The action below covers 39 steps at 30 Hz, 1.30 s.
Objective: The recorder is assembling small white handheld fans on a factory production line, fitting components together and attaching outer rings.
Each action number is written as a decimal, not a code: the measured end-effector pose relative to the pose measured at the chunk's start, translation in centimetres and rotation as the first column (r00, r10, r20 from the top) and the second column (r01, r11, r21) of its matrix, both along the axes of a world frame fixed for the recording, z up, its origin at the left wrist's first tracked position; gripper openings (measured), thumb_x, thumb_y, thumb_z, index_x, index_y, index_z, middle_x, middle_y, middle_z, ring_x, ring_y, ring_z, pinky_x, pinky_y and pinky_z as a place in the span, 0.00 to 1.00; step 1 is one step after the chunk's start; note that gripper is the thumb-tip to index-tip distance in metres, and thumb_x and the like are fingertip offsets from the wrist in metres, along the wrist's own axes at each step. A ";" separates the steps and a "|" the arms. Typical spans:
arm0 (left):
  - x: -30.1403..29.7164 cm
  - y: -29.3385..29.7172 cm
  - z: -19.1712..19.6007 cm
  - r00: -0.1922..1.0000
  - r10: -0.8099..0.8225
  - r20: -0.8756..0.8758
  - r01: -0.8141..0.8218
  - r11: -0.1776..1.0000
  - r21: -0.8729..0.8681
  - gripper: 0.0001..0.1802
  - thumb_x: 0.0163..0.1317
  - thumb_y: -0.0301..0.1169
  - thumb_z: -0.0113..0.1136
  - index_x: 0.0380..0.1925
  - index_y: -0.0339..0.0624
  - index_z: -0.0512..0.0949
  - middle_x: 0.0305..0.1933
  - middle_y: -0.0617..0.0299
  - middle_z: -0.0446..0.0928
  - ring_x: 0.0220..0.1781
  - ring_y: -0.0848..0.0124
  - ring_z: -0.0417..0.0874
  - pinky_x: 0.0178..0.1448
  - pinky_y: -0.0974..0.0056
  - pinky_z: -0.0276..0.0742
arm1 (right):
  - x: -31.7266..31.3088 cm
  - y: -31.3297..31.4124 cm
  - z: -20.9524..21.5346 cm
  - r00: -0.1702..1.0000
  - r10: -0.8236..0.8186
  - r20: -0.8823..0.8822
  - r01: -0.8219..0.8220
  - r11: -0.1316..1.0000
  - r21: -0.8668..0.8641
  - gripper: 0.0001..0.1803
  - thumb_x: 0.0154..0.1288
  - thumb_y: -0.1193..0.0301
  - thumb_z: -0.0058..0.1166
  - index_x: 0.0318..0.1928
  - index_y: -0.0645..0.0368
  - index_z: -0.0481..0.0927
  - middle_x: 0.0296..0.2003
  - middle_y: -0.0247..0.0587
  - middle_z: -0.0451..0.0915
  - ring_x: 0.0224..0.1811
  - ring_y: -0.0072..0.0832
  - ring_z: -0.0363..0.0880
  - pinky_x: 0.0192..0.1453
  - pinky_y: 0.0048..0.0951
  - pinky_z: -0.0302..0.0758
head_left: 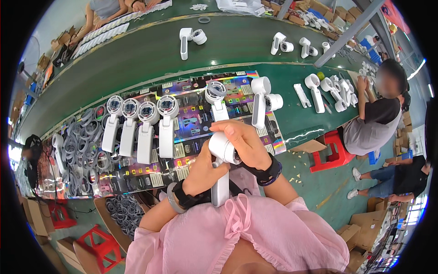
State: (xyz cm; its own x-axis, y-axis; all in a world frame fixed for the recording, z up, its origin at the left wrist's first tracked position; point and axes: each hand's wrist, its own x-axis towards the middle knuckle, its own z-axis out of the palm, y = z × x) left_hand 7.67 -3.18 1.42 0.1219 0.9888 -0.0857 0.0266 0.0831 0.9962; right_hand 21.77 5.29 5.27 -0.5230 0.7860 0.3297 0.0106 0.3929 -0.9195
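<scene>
Close to my chest I hold a white handheld fan (221,189), its handle pointing down toward me. My left hand (200,171) wraps around the fan where the handle meets the round head. My right hand (246,145) is pressed around the top and right side of the head, its fingers reaching over it; the palm hides part of the head. Just beyond my hands lies another white fan (220,111) with a loose grey ring (218,88) on its head. To its right stands a white fan with a folded-out head (259,107).
Several white fans (147,144) lie in a row at left, beside a heap of grey rings (77,148). A green conveyor (137,52) carries more fans beyond the table. A co-worker (376,109) sits at right near a red stool (331,153). A box of rings (123,214) stands below left.
</scene>
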 end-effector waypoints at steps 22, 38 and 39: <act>1.3 0.1 -1.2 0.965 0.120 0.233 -0.075 0.979 -0.190 0.20 0.58 0.21 0.53 0.52 0.37 0.65 0.40 0.60 0.75 0.36 0.74 0.79 0.39 0.68 0.77 | -1.2 1.7 -2.1 0.954 -0.019 0.299 0.035 0.998 -0.048 0.27 0.73 0.59 0.36 0.31 0.66 0.84 0.22 0.42 0.81 0.23 0.29 0.78 0.32 0.29 0.72; -0.9 -0.6 0.8 0.911 0.003 0.413 0.121 0.954 -0.274 0.30 0.56 0.26 0.61 0.56 0.29 0.60 0.45 0.54 0.76 0.39 0.70 0.82 0.42 0.64 0.80 | 0.5 4.1 -2.4 0.924 -0.080 0.375 0.029 0.990 0.140 0.24 0.76 0.59 0.33 0.43 0.66 0.79 0.35 0.43 0.81 0.40 0.29 0.79 0.49 0.31 0.72; -1.1 -0.6 0.4 0.905 0.032 0.423 0.106 0.949 -0.298 0.29 0.56 0.26 0.61 0.55 0.29 0.60 0.45 0.53 0.77 0.38 0.70 0.83 0.40 0.65 0.81 | 0.4 3.9 -2.2 0.936 -0.094 0.338 0.030 0.981 0.190 0.23 0.76 0.60 0.33 0.44 0.65 0.79 0.36 0.45 0.81 0.40 0.30 0.80 0.46 0.30 0.73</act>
